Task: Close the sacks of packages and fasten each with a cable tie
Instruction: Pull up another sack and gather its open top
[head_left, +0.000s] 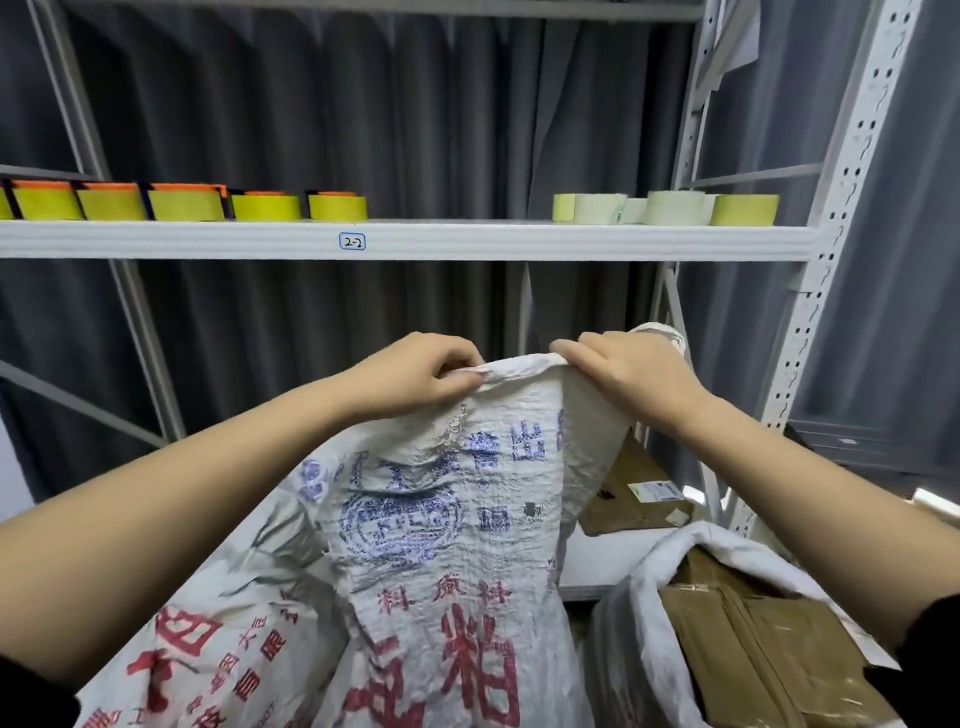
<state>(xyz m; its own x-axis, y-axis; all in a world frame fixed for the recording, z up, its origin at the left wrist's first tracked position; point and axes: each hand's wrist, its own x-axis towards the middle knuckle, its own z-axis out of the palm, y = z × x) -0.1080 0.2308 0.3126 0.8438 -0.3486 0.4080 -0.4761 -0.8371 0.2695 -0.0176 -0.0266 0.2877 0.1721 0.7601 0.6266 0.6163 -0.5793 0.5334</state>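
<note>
Sack (415, 545), white woven, red and blue print, stands front and centre, its mouth pulled up high between both forearms. Top hem sits at hand level, stretched as a short span from one hand to the other. Left hand (415, 371) pinches the hem's left end, thumb and curled fingers clamped on the rolled edge. Right hand (631, 374) grips the hem's right end, fingers folded over the edge, thumb side toward the left hand. Hands are apart, level with each other, with only the taut bit of hem between them. Both hands hold sack fabric only. Dark sleeves show at the bottom corners.

Lower right, just beside the held sack: second sack (644, 587), mouth open, brown boxes (753, 639) showing inside. Behind it, between the two sacks and further back, a cardboard box (631, 493) with a white label lies tilted on a white lower shelf (602, 566).

Further back, above the hands: white rack shelf (467, 240) tagged "2-2". On its left part a row of yellow tape rolls (187, 205), some with orange tops. On its right part a cluster of pale rolls (670, 209), last one yellower. Perforated white upright (831, 218) at right. Grey curtain (363, 104) hangs behind the whole rack.
</note>
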